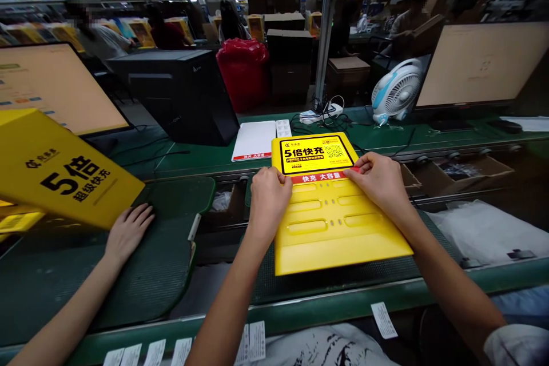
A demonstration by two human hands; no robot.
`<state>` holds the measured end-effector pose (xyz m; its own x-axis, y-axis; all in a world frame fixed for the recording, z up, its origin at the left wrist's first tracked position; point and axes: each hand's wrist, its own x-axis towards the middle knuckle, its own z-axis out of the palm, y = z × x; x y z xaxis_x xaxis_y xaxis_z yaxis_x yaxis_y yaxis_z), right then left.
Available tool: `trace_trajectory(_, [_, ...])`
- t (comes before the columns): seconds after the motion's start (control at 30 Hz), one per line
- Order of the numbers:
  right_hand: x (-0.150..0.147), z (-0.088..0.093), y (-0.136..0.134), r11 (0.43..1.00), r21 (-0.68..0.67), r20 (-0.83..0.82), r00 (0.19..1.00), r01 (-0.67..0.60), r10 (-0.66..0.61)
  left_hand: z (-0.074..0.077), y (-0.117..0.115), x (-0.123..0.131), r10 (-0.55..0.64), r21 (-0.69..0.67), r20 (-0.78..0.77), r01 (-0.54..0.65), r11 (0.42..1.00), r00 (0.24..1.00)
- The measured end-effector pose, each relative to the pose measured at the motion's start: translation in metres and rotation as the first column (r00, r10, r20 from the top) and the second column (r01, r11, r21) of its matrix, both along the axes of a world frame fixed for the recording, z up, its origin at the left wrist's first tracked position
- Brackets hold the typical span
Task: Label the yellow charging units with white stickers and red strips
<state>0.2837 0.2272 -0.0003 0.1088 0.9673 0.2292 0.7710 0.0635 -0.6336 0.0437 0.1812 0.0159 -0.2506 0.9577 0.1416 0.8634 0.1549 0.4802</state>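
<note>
A yellow panel (313, 249) with recessed slots lies in front of me, a black-framed label with a QR code at its upper end. Across it, just below that label, runs a red sticker strip (319, 176) with white characters. My left hand (269, 200) is closed in a pinch at the strip's left end, by the panel's edge. At the other end my right hand (381, 180) pinches the strip, a bit of red showing at the fingertips. Whether the strip touches the panel all along, I cannot tell.
A co-worker's hand (128, 231) rests against a tilted yellow box (72, 168) at the left. Behind the panel lies a white sticker sheet (254, 140). A fan (397, 91), monitors and a black computer case (180, 94) line the back. Small white labels (385, 320) hang along the front edge.
</note>
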Motion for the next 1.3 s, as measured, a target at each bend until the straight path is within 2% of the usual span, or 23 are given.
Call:
trace_trajectory(0.1, [-0.003,0.003,-0.003,1.0,0.02,0.145,0.989,-0.016,0.013,0.002,0.001,-0.001,-0.009,-0.052,0.024,0.01,0.999,1.0])
trace_trajectory(0.23, [-0.01,0.007,-0.011,0.998,0.047,0.391,0.92,-0.044,0.022,0.009,0.004,-0.002,-0.021,-0.114,0.054,0.027,0.993,0.998])
trace_trajectory(0.37, [-0.019,0.012,-0.018,0.997,-0.032,0.485,0.872,-0.065,0.072,0.015,0.009,-0.009,-0.027,-0.16,0.04,0.033,0.987,0.999])
trace_trajectory(0.43, [-0.02,0.011,-0.019,0.998,-0.044,0.521,0.851,-0.042,0.059,0.016,0.009,-0.018,-0.019,-0.164,0.021,0.022,0.986,1.0])
trace_trajectory(0.53, [-0.016,0.006,-0.021,0.998,0.042,0.558,0.828,0.038,-0.055,0.014,0.004,-0.026,0.046,-0.109,-0.035,-0.05,0.993,0.998])
trace_trajectory(0.6, [-0.01,0.001,-0.022,0.994,0.113,0.501,0.864,-0.007,-0.051,0.01,-0.005,-0.019,0.037,0.03,-0.062,-0.036,0.999,0.997])
trace_trajectory(0.63, [-0.005,-0.002,-0.023,0.986,0.123,0.466,0.884,-0.115,0.044,0.007,-0.011,-0.012,-0.04,0.095,-0.074,0.047,0.994,0.996])
trace_trajectory(0.67, [0.0,-0.005,-0.024,0.956,0.115,0.435,0.879,-0.268,0.194,0.004,-0.017,-0.004,-0.168,0.129,-0.092,0.179,0.975,0.982])
trace_trajectory(0.73, [0.014,-0.011,-0.028,0.823,0.045,0.376,0.773,-0.566,0.51,-0.005,-0.029,0.011,-0.444,0.078,-0.12,0.454,0.887,0.888])
trace_trajectory(0.77, [0.023,-0.015,-0.03,0.766,0.003,0.333,0.723,-0.642,0.605,-0.01,-0.034,0.014,-0.519,0.011,-0.108,0.523,0.852,0.848])
trace_trajectory(0.8, [0.033,-0.02,-0.032,0.751,-0.028,0.277,0.717,-0.66,0.64,-0.015,-0.039,0.012,-0.534,-0.046,-0.076,0.532,0.846,0.842])
trace_trajectory(0.83, [0.042,-0.026,-0.033,0.775,-0.038,0.208,0.754,-0.631,0.623,-0.02,-0.043,0.004,-0.476,-0.07,-0.018,0.474,0.878,0.879])
trace_trajectory(0.9, [0.056,-0.04,-0.033,0.857,-0.029,-0.002,0.858,-0.514,0.514,-0.028,-0.05,-0.034,-0.194,-0.066,0.139,0.205,0.977,0.971])
trace_trajectory(0.93, [0.058,-0.046,-0.031,0.887,-0.035,-0.154,0.879,-0.461,0.451,-0.03,-0.053,-0.061,-0.008,-0.063,0.237,0.024,0.998,0.971])
trace_trajectory(0.97, [0.057,-0.051,-0.03,0.903,-0.063,-0.327,0.863,-0.426,0.385,-0.031,-0.057,-0.092,0.145,-0.069,0.279,-0.131,0.989,0.949])
trace_trajectory(1.0, [0.053,-0.055,-0.027,0.896,-0.115,-0.503,0.803,-0.428,0.319,-0.03,-0.061,-0.125,0.228,-0.073,0.289,-0.216,0.974,0.93])
trace_trajectory(1.07, [0.04,-0.056,-0.023,0.825,-0.215,-0.768,0.612,-0.523,0.188,-0.027,-0.072,-0.189,0.362,-0.07,0.31,-0.359,0.931,0.879])
trace_trajectory(1.13, [0.027,-0.049,-0.021,0.753,-0.216,-0.886,0.449,-0.622,0.116,-0.025,-0.082,-0.236,0.441,-0.055,0.332,-0.449,0.892,0.834])
trace_trajectory(1.2, [0.024,-0.04,-0.021,0.753,-0.141,-0.921,0.365,-0.643,0.139,-0.028,-0.088,-0.258,0.472,-0.034,0.322,-0.488,0.872,0.821])
trace_trajectory(1.23, [0.026,-0.036,-0.021,0.774,-0.09,-0.919,0.351,-0.627,0.178,-0.033,-0.087,-0.259,0.476,-0.018,0.298,-0.494,0.869,0.827])
trace_trajectory(1.3, [0.034,-0.032,-0.023,0.794,0.023,-0.885,0.357,-0.607,0.298,-0.045,-0.079,-0.242,0.484,0.042,0.198,-0.501,0.864,0.852])
